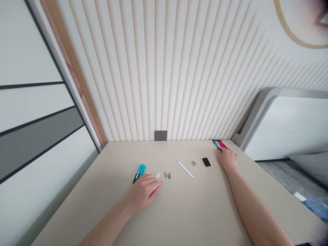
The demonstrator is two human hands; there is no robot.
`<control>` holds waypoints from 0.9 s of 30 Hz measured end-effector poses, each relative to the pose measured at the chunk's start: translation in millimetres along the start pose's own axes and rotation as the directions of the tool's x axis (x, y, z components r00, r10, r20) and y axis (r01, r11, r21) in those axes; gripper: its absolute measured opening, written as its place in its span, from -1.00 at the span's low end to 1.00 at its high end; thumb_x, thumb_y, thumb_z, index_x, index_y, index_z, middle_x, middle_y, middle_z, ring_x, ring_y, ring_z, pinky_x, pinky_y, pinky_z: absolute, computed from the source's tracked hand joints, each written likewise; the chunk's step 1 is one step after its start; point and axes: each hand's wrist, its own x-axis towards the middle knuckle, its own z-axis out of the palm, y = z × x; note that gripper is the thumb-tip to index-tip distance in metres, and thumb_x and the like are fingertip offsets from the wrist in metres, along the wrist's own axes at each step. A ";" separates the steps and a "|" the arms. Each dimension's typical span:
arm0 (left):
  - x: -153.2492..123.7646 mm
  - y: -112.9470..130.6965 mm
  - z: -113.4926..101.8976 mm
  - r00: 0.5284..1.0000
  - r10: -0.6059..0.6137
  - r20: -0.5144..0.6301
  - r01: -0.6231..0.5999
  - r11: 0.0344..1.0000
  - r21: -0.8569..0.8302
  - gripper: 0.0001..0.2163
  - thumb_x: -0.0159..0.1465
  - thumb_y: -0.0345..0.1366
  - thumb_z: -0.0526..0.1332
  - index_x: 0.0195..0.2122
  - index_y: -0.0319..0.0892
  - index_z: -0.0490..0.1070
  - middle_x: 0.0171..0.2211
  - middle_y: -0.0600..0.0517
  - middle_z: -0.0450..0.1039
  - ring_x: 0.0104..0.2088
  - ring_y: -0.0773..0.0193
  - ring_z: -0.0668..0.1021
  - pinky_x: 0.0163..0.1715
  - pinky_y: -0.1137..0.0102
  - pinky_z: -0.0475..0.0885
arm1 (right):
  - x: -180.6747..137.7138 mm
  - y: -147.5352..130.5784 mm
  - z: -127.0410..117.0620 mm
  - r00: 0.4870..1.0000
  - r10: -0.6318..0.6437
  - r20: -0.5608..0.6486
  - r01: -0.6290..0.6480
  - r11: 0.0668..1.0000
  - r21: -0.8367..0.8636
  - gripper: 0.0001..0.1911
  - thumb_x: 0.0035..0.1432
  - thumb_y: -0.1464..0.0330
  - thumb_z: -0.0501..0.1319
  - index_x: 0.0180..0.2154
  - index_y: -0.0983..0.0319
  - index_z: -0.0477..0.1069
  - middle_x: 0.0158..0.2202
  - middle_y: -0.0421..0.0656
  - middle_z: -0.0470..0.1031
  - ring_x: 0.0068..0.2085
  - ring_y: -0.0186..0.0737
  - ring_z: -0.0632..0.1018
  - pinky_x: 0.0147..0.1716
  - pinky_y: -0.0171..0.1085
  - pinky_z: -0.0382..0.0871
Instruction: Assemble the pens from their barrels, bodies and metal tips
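My left hand (146, 190) rests on the table with loosely bent fingers pointing right and nothing visible in them. Just beyond it lie blue pen barrels (142, 169), one with a black end, and small white parts (157, 175). Small grey parts (167, 175) are to the right of its fingertips. At the far right, my right hand (227, 158) is closed over the near ends of a row of pens (219, 144) coloured blue, white and red. Its fingertips are partly hidden, and it appears to grip a pen there.
Across the middle of the table (194, 201) lie thin white rods (186, 169), small grey tips (193, 163) and black caps (206, 162). A ribbed wall with a dark socket (161, 135) borders the back edge. A bed headboard (287, 126) stands to the right.
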 end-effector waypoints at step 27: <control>-15.4 -52.6 -7.2 0.857 -0.504 -0.107 0.515 0.829 0.216 -0.86 0.28 -0.37 0.17 -0.24 -0.12 0.53 -0.21 -0.04 0.55 -0.15 0.13 0.52 -0.08 0.26 0.36 | -95.9 -124.5 -68.4 0.797 -0.496 -0.344 0.597 0.734 0.324 -0.70 0.28 0.38 0.01 -0.11 0.17 0.50 -0.14 -0.10 0.55 -0.07 -0.13 0.46 -0.04 -0.19 0.11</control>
